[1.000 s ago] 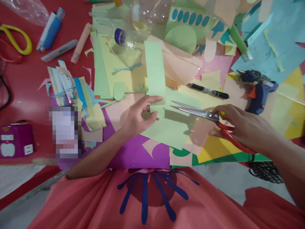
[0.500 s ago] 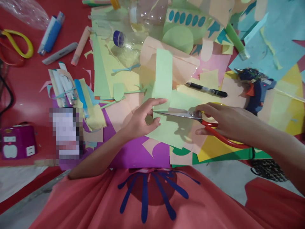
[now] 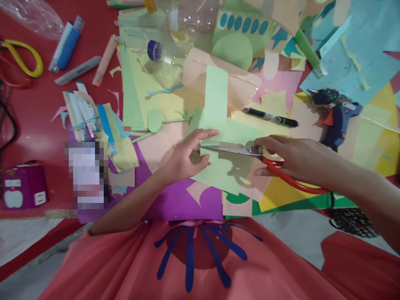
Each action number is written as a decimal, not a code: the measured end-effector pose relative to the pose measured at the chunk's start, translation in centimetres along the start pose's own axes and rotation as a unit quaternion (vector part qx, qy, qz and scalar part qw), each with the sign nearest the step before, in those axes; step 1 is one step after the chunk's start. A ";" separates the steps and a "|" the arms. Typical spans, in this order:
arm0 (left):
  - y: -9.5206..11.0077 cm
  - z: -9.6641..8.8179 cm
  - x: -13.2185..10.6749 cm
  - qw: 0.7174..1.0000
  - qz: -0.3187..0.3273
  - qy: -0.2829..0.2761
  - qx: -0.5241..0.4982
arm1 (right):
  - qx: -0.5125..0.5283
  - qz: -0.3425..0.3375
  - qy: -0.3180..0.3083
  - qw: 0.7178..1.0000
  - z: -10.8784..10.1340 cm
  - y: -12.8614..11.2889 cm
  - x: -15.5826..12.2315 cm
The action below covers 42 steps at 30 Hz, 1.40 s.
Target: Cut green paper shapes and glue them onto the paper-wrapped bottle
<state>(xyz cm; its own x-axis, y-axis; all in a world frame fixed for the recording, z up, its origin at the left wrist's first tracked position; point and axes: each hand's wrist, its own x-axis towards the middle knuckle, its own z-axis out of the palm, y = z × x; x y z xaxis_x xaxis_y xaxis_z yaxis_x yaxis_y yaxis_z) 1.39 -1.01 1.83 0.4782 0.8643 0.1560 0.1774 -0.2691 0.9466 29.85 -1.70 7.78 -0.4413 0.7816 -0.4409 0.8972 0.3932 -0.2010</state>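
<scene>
My left hand (image 3: 186,156) pinches the left edge of a light green paper sheet (image 3: 218,125) between thumb and forefinger, near the middle of the table. My right hand (image 3: 293,156) grips red-handled scissors (image 3: 250,151). Their blades point left across the green sheet, nearly closed, with the tips close to my left fingers. The green sheet lies on a heap of coloured paper, over a purple sheet (image 3: 178,200).
A black marker (image 3: 270,118) and a blue glue gun (image 3: 339,114) lie to the right. Clear plastic bottles (image 3: 187,21), glue sticks (image 3: 67,41), a grey marker (image 3: 78,70), yellow-handled scissors (image 3: 21,60) and a purple power box (image 3: 23,191) sit on the red table (image 3: 37,121).
The right hand has brought the scissors leftward onto the green sheet, and the blades have gone from wide apart to nearly closed. The left hand has stayed on the paper's edge.
</scene>
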 end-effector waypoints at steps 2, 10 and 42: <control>0.0 0.0 0.0 1.000 -0.001 0.001 -0.004 | -0.017 -0.008 -0.003 1.000 -0.1 0.0 0.0; 0.1 -0.1 0.0 1.000 -0.004 0.004 -0.011 | -0.029 -0.010 -0.033 0.999 -0.7 -0.1 0.0; -0.1 -0.6 0.4 0.997 -0.059 0.052 0.013 | -0.076 -0.024 0.141 0.987 1.2 2.0 -0.6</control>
<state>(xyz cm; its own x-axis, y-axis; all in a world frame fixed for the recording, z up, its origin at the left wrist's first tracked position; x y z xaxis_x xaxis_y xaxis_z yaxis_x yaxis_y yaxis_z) 1.04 -0.35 2.02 0.3621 0.9292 0.0741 0.2493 -0.1732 0.9528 31.97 -1.96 6.64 -0.4902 0.8553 -0.1677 0.8714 0.4850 -0.0733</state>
